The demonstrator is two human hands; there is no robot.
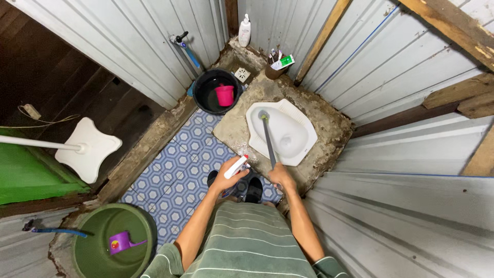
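I see my left hand (226, 180) wrapped around a white spray bottle (235, 167) with a red nozzle tip, held above the patterned floor tiles (175, 170) just short of the concrete slab (329, 126). My right hand (282, 176) is clenched on the long dark handle of a toilet brush (268, 141), whose head sits at the far end of the white squat toilet pan (296, 139), near its drain. The pan is smooth glazed ceramic, sunk in the rough, stained slab.

At the slab's far left corner stands a black bucket (203, 87) holding dark water and a pink dipper cup (225, 95). At the near left corner of the floor a big green tub (87, 242) holds a purple scoop (121, 242) (the tub's bottom edge is cut off). A small brown cup (272, 72) at the back holds a toothpaste tube and what look like toothbrushes, too small to be sure. A white bottle (244, 31) stands in the far corner beside a blue tap pipe (188, 51).

The walls are ribbed corrugated metal (401, 195) with bare timber framing. The tiles carry a blue-and-white hexagon pattern. My dark sandals (253, 189) are partly hidden behind my hands and striped shirt (247, 242).
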